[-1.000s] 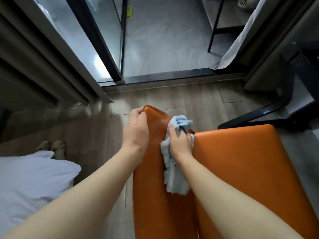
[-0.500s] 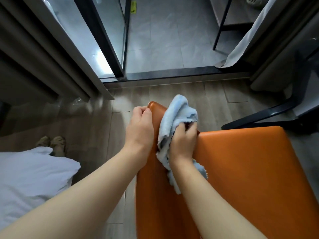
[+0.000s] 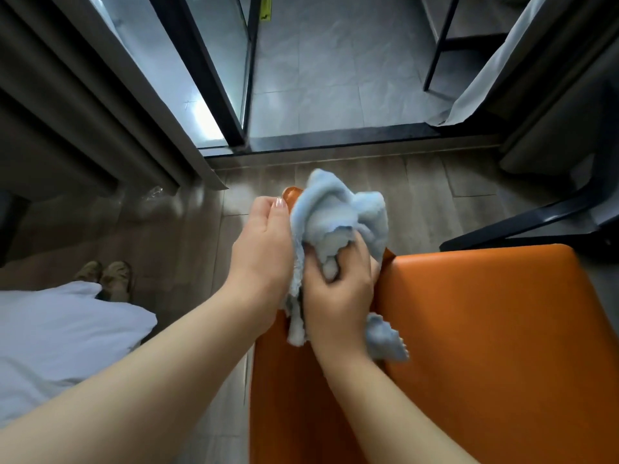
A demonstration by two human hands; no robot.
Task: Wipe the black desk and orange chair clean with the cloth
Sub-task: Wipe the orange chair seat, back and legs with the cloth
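The cloth [image 3: 338, 219] is bunched on the chair's [image 3: 485, 346] top edge, between the left hand [image 3: 264, 252] and right hand [image 3: 338, 296]. A pillow [image 3: 57, 343] is placed left; shoes [image 3: 107, 276] behind it.

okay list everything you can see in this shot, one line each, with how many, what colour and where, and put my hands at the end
chair: one, orange, bottom right, its backrest edge under the hands
cloth: one, light blue, bunched over the top of the chair back
bedding: one, white, lower left
slippers: one pair, tan, on the wood floor beside the bedding
curtain: one, grey, upper left
glass door: one, black frame, top centre
black frame: one, right, above the chair seat; what it belongs to is unclear
left hand: grips the top of the chair back
right hand: grips the cloth
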